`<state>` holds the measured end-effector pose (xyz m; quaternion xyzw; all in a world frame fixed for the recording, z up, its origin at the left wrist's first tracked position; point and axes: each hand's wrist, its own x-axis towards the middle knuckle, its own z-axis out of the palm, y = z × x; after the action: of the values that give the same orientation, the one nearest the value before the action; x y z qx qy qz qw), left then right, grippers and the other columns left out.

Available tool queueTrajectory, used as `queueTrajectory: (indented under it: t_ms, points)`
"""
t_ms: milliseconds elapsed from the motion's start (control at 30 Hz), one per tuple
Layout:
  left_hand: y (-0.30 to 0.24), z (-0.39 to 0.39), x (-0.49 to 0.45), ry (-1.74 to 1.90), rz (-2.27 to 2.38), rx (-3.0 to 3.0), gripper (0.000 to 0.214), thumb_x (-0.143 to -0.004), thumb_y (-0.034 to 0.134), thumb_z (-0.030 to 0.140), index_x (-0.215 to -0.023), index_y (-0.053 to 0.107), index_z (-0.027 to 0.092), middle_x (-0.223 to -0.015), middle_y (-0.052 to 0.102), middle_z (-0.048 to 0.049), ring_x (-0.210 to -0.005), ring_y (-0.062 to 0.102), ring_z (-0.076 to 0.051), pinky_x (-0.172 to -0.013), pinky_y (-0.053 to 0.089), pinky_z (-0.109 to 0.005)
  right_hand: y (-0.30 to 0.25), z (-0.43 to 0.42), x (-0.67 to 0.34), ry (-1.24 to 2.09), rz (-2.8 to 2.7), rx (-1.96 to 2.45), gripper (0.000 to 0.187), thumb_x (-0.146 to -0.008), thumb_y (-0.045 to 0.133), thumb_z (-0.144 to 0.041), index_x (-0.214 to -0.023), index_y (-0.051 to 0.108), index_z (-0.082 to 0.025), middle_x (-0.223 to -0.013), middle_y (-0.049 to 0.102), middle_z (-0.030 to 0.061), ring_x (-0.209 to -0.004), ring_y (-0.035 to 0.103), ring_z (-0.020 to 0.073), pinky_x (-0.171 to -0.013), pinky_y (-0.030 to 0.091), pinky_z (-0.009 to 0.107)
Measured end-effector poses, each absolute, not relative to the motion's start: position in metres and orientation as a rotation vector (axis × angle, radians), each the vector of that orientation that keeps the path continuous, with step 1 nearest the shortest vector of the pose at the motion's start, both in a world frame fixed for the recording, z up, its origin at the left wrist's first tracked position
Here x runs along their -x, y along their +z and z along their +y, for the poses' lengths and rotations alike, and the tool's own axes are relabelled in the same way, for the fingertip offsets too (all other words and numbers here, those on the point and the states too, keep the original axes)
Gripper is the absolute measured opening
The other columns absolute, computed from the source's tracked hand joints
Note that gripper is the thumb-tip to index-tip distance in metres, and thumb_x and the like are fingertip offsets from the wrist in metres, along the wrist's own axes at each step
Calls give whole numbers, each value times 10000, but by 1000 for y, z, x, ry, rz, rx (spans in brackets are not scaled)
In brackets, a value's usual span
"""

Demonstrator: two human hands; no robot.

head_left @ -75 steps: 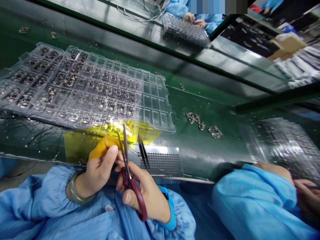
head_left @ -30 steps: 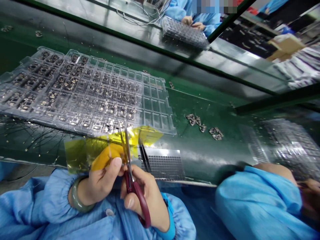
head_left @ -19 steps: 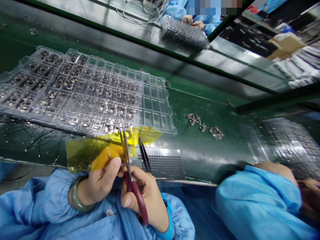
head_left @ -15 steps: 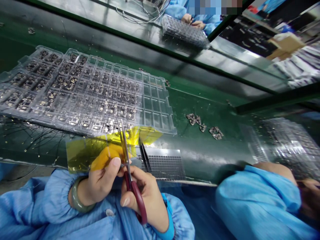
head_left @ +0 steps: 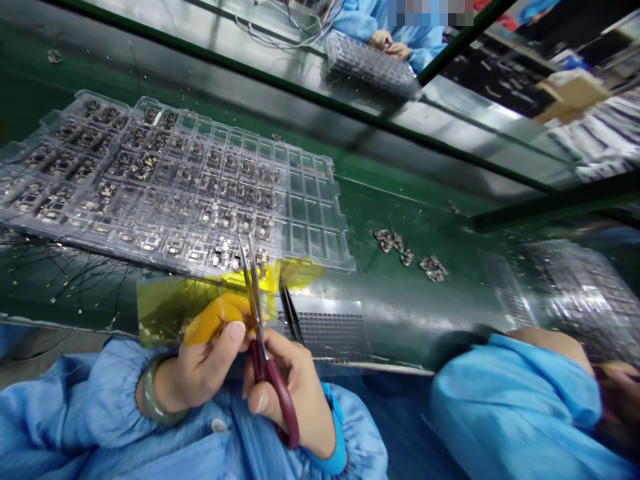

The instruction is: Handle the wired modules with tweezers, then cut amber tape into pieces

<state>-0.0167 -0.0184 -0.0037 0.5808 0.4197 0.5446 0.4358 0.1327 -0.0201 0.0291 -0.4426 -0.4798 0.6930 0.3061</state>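
A clear plastic tray [head_left: 310, 220] lies on the green workbench [head_left: 400, 193], and many small circuit boards sit in its cells, mostly toward the left part. Thin black wires [head_left: 65, 273] spread along the bench below the tray. To the right of the tray are small piles of loose boards [head_left: 395, 243]. Black tweezers [head_left: 293, 323] lie beside a flat grid sheet [head_left: 333, 337]. Farther right is a blurred stack of trays [head_left: 570, 287]. Behind the bench, a shiny panel [head_left: 350, 127] stands, and beyond it is a cardboard box [head_left: 573, 97].
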Motion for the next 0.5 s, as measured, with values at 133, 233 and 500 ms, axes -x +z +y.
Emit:
queueTrajectory:
  t_ms: [133, 233, 500]
  points:
    - [-5, -19, 16, 1396, 1071, -1428, 221, -976, 455, 224, -1015, 673, 230, -932, 721, -40, -872, 659, -162, -818, 522, -241, 28, -21, -132, 1808, -1251, 1190, 656, -570, 802, -691, -872, 653, -129, -530, 527, -44, -462, 405, 76, -458, 322, 208]
    - [-5, -21, 16, 1378, 1078, -1434, 231, -976, 453, 231, -1010, 682, 227, -922, 728, -46, -871, 664, -174, -822, 528, -256, 26, -23, -132, 1808, -1238, 1192, 629, -568, 819, -667, -855, 656, -132, -529, 526, -45, -460, 403, 72, -459, 324, 204]
    - [-4, -19, 17, 1389, 1049, -1501, 216, -972, 453, 187, -1009, 659, 237, -897, 721, -26, -837, 657, -149, -820, 513, -229, 27, -19, -134, 1819, -1261, 1154, 662, -593, 775, -710, -881, 665, -124, -549, 565, -20, -469, 429, 86, -461, 323, 215]
